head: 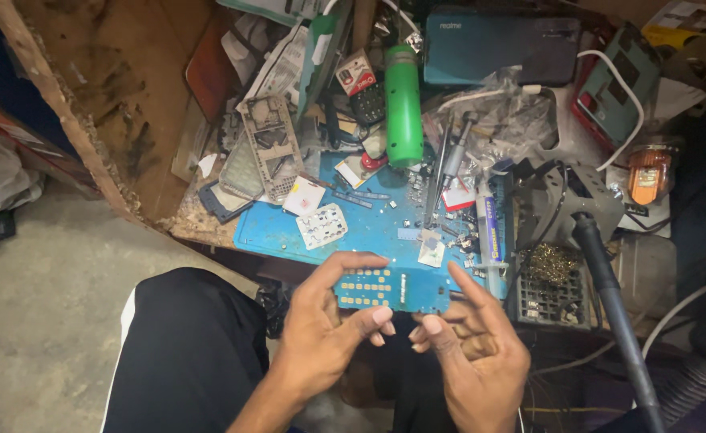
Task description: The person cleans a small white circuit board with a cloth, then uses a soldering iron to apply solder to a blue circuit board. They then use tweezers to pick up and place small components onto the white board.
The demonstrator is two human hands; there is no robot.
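Note:
A small blue phone circuit board (391, 289) with rows of gold keypad contacts is held flat between both hands, just in front of the workbench. My left hand (325, 325) grips its left end, index finger curled over the top edge and thumb under it. Holding the right end is my right hand (472, 345), index finger stretched along the board's right edge. Behind the board lies a blue work mat (277, 228) strewn with small parts.
On the mat sit a white keypad sheet (321, 225), a grey phone frame (271, 156), tweezers and a syringe (488, 228). A green cylinder (403, 104) stands behind. A soldering iron (610, 297) rests at right beside brass wool (549, 265). My black-trousered knee (184, 353) is below left.

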